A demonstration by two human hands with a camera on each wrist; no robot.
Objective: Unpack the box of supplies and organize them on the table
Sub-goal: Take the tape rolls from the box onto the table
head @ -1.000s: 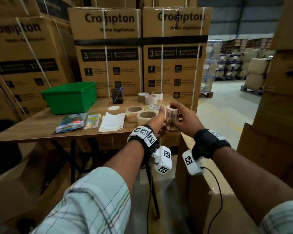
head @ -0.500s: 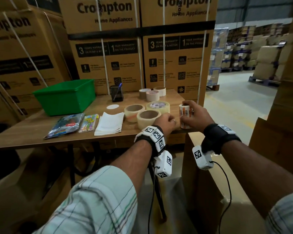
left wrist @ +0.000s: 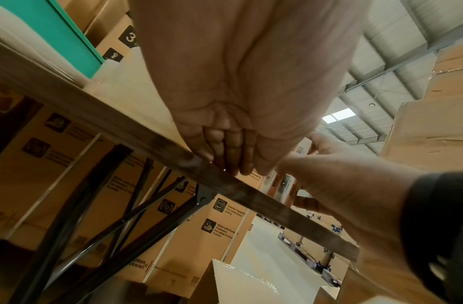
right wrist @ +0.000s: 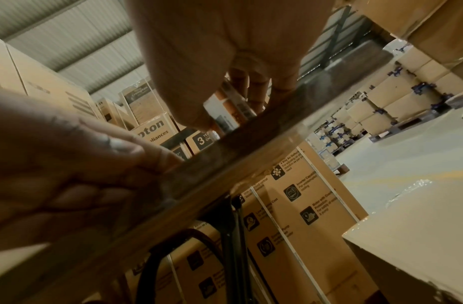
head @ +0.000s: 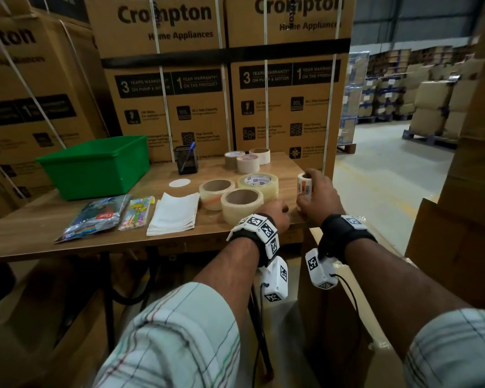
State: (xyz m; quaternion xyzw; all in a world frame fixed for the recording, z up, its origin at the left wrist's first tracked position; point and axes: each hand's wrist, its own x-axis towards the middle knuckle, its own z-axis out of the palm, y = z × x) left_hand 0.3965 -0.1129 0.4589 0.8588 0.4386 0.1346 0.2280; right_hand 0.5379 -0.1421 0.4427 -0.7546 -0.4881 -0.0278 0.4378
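A small white label roll with orange and barcode printing stands upright near the front right corner of the wooden table. My right hand grips it from the right side and top; the right wrist view shows fingers and thumb around the roll. Just left of it, my left hand rests at the table's front edge with fingers curled into the palm, holding nothing.
Three clear tape rolls lie left of my hands, with three smaller rolls behind. Napkins, two packets, a white disc, a pen holder and a green bin fill the left. An open cardboard box stands below.
The roll went from both hands in the air down onto the table corner. My left hand let go of it and drew back to the table's front edge.
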